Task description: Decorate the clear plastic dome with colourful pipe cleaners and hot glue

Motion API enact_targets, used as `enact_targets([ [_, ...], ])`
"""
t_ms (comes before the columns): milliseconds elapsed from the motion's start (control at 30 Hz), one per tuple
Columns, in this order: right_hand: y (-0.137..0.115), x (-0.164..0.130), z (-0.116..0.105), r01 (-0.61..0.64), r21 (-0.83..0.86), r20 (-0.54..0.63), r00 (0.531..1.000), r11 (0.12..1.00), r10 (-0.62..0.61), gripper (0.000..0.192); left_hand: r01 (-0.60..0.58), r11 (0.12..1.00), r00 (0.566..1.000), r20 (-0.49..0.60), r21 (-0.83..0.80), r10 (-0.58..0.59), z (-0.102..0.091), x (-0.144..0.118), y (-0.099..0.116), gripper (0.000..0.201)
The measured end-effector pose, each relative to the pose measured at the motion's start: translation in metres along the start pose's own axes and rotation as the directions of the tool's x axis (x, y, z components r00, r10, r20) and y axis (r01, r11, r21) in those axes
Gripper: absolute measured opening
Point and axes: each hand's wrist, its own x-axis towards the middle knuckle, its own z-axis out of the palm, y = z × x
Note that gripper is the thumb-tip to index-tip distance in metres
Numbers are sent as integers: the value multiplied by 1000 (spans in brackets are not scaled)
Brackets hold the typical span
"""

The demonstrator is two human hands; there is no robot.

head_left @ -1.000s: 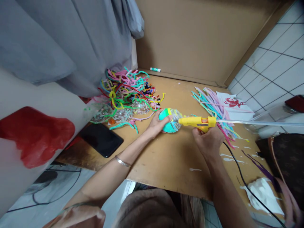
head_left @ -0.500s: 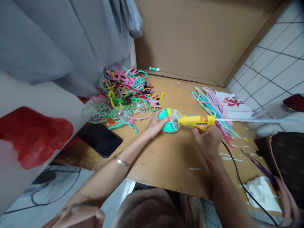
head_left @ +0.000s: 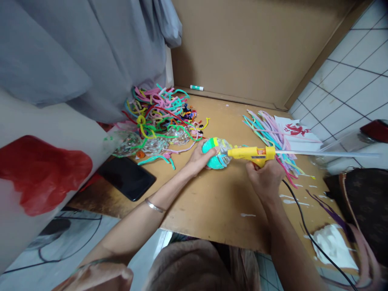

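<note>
My left hand (head_left: 200, 159) grips a clear plastic bottle piece wrapped in turquoise and yellow pipe cleaners (head_left: 216, 153), resting on the brown board table (head_left: 212, 202). My right hand (head_left: 264, 177) is closed around a yellow hot glue gun (head_left: 251, 153), whose nozzle touches the right side of the wrapped piece. A long clear glue stick (head_left: 327, 153) sticks out of the gun's back to the right. The gun's black cord (head_left: 306, 226) runs down past my right forearm.
A tangled heap of coloured pipe cleaners (head_left: 160, 111) with clear bottle pieces (head_left: 151, 143) lies at the back left. Straight pastel pipe cleaners (head_left: 273, 135) lie at the right beside a white paper (head_left: 298, 131). A black phone (head_left: 127, 178) sits front left, a brown bag (head_left: 360, 206) right.
Almost nothing has moved. Both hands keep their hold, with the gun's nozzle staying at the wrapped piece; the view has shifted very slightly.
</note>
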Motion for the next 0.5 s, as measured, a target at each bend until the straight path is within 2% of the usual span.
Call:
enact_targets([
  [200,2,0,2,8,60,-38,999,998,-6,15,-6,1000,1000,0,11,6,0,1,0,61],
  [400,0,3,4,-98,120,36,995,988,94,17,1,1000,1000,9,27,-1,-1,0,0,64],
  [500,4,9,3,-177,132,82,983,975,167,26,10,999,1000,15,35,-11,-1,1,-2,69],
])
